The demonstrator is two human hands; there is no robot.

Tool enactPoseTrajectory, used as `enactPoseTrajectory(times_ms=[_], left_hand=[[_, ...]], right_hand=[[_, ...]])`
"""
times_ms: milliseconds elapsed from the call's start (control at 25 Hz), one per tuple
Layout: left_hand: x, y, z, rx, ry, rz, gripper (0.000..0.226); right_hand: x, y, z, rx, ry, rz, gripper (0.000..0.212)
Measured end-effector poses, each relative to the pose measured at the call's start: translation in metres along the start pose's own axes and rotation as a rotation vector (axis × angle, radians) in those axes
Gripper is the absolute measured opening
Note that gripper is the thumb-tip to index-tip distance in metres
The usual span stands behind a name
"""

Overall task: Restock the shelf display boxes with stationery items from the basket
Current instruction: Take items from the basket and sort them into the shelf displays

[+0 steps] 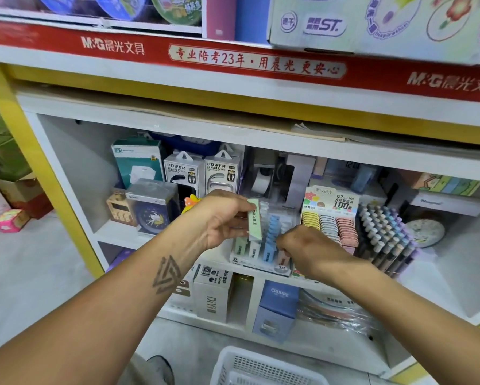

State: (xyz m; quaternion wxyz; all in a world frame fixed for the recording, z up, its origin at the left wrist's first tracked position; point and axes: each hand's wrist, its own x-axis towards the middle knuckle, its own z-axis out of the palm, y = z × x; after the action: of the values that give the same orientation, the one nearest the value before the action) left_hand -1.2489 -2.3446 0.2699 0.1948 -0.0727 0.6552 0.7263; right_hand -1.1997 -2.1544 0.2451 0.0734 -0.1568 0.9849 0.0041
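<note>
Head view. My left hand (222,218) pinched a slim pale-green box (254,219) between thumb and fingers, holding it upright just above the display box (261,262) on the middle shelf. At four o'clock from it, my right hand (302,245) had its fingers curled down among the blue boxes (272,240) standing in the tray; whether they gripped one or merely parted the rows I could not tell, as the fingertips were hidden.

Step in hand, by my judgement: slotting the green box into its column at the tray's left side, where like-coloured boxes already stood. The next move called for lowering it straight, narrow end down, into a gap, the right hand holding the neighbouring rows apart.

Materials noted: the green box was smooth printed card, rectangular, sharp-edged, with a line of dark text down its face. The display box was clear rigid plastic, stepped in rows. At three o'clock of it stood a card display of flat rounded lead cases (329,226) in yellow, grey and pink, then a rack of pens (386,234) with pastel caps. The white plastic basket (261,368), lattice-walled, sat at six o'clock on the floor; its contents were not visible.
</note>
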Motion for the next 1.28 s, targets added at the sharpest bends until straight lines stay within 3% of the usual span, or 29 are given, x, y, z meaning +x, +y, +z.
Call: enactPoseTrajectory(times_ms=[80, 160, 240, 320, 360, 440, 560, 720, 800, 880, 960, 1000, 1120, 1280], left_hand=[[0.001, 0.0, 0.001, -0.027, 0.002, -0.013, 0.009], [0.0, 0.002, 0.001, -0.073, 0.017, 0.0, 0.007], [0.001, 0.005, -0.001, -0.175, 0.023, 0.024, 0.01], [-0.002, 0.007, -0.003, -0.241, 0.02, 0.042, 0.009], [-0.003, 0.008, -0.003, -0.252, 0.025, 0.044, 0.012], [-0.004, 0.008, -0.004, -0.256, 0.041, 0.049, 0.023], [-0.003, 0.008, -0.008, -0.238, 0.067, 0.053, 0.015], [-0.001, 0.004, -0.011, -0.13, 0.101, 0.079, 0.01], [0.002, -0.001, -0.01, 0.057, 0.153, 0.104, 0.012], [0.008, -0.005, -0.01, 0.61, 0.193, 0.215, 0.017], [0.008, -0.013, -0.006, 1.141, 0.101, 0.318, 0.03], [0.009, -0.02, -0.005, 1.289, 0.028, 0.346, 0.042], [0.014, -0.041, 0.0, 1.523, -0.172, 0.388, 0.071], [0.018, -0.048, 0.002, 1.647, -0.254, 0.33, 0.081]], right_hand=[[0.003, -0.007, -0.002, -0.047, -0.025, 0.052, 0.021], [0.004, -0.01, -0.01, 0.11, 0.089, 0.071, 0.028], [0.008, -0.011, -0.022, 0.689, 0.149, 0.144, 0.032], [0.01, -0.015, -0.031, 1.324, 0.087, 0.17, 0.03], [0.011, -0.015, -0.033, 1.497, 0.069, 0.171, 0.027], [0.014, -0.014, -0.034, 1.647, 0.111, 0.165, 0.02], [0.024, -0.008, -0.032, 1.712, 0.207, 0.191, 0.015], [0.042, 0.001, -0.029, 1.686, 0.333, 0.211, 0.011], [0.054, 0.006, -0.03, 1.524, 0.416, 0.236, 0.012], [0.069, 0.012, -0.03, 1.211, 0.512, 0.241, 0.016], [0.084, 0.015, -0.03, 0.874, 0.605, 0.211, 0.016], [0.091, 0.015, -0.029, 0.721, 0.632, 0.18, 0.014], [0.11, 0.014, -0.023, 0.398, 0.582, 0.102, 0.01], [0.13, 0.01, -0.011, 0.197, 0.432, 0.052, 0.003]])
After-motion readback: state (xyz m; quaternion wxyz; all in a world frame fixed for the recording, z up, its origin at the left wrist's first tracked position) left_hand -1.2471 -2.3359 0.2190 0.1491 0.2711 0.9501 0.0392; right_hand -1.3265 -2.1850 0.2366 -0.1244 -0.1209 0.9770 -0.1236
